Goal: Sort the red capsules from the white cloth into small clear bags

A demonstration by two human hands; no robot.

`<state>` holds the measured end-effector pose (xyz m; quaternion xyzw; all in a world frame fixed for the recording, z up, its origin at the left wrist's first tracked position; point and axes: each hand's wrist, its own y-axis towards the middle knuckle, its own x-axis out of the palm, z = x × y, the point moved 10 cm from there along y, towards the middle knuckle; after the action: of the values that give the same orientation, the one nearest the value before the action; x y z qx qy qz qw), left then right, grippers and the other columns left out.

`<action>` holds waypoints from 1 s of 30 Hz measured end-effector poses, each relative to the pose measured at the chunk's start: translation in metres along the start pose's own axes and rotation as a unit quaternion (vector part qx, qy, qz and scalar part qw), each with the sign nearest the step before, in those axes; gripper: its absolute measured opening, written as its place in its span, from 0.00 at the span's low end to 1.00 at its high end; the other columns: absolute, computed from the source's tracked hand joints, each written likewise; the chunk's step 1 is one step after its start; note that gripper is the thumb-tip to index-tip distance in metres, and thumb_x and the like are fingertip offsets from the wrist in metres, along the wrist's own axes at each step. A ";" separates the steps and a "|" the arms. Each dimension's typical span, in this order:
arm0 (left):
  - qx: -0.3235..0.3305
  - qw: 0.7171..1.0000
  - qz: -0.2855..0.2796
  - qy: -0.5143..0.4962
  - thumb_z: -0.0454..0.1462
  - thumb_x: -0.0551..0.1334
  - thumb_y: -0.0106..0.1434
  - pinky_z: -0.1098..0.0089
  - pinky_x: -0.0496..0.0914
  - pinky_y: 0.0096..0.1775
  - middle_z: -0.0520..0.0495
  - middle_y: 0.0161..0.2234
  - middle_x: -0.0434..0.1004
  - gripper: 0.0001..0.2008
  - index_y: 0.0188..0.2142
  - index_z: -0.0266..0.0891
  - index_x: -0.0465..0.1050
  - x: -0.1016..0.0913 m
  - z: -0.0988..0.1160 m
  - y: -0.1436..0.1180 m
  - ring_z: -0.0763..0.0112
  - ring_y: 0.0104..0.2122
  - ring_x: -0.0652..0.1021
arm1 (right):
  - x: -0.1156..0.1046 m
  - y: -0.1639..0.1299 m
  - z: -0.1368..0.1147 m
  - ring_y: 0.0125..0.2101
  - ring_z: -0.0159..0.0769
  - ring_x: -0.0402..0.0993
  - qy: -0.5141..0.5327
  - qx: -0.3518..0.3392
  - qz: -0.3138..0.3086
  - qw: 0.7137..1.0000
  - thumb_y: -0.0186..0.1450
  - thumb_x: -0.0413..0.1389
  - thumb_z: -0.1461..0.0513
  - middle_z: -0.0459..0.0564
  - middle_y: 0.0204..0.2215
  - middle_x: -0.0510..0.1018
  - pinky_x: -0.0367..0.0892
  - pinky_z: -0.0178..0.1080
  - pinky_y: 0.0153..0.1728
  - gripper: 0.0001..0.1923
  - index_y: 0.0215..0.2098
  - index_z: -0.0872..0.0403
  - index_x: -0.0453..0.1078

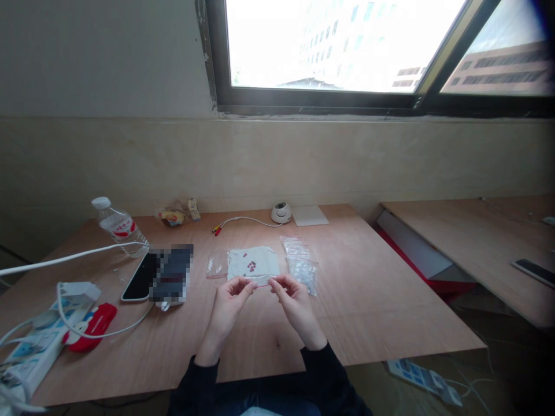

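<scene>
My left hand (pixel 229 300) and my right hand (pixel 295 303) face each other over the table's middle. Each pinches one end of a small clear zip bag (pixel 262 283), whose red seal line stretches between the fingertips. Just beyond lies a white cloth or sheet (pixel 269 257) with several small dark red pieces (pixel 251 266) on it, too small to name. To its left is a flat clear bag (pixel 215 264). On its right, close to my right hand, several more clear zip bags (pixel 298 254) overlap in a row.
On the left are a water bottle (pixel 124 228), a phone (pixel 139 280), a blurred-out device (pixel 171 274), a red pouch (pixel 96 329) and a power strip (pixel 37 352) with white cables. A dome camera (pixel 281 212), a white card (pixel 310 215) and a snack bag (pixel 172 215) line the back.
</scene>
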<state>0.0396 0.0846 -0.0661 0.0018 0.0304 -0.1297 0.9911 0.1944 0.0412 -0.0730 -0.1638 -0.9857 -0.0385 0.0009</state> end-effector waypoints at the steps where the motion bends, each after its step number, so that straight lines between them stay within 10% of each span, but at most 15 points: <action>1: -0.003 1.000 -0.004 -0.007 0.40 0.65 0.53 0.73 0.65 0.35 0.50 0.27 0.75 0.09 0.28 0.34 0.74 0.001 0.000 0.000 0.71 0.30 0.73 | 0.000 0.000 0.000 0.29 0.35 0.69 0.001 0.002 0.001 1.000 0.58 0.56 0.52 0.48 0.25 0.73 0.61 0.32 0.24 0.14 0.28 0.55 0.71; 30: 0.015 1.000 -0.017 0.013 0.40 0.64 0.54 0.72 0.65 0.35 0.48 0.26 0.78 0.09 0.27 0.35 0.75 0.009 0.010 -0.003 0.69 0.30 0.75 | 0.016 -0.003 -0.003 0.28 0.33 0.69 0.041 0.008 -0.042 0.998 0.57 0.58 0.53 0.48 0.26 0.74 0.62 0.32 0.25 0.12 0.28 0.55 0.71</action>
<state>0.0477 0.0794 -0.0568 0.0174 0.0413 -0.1469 0.9881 0.1783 0.0435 -0.0697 -0.1203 -0.9912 -0.0371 0.0408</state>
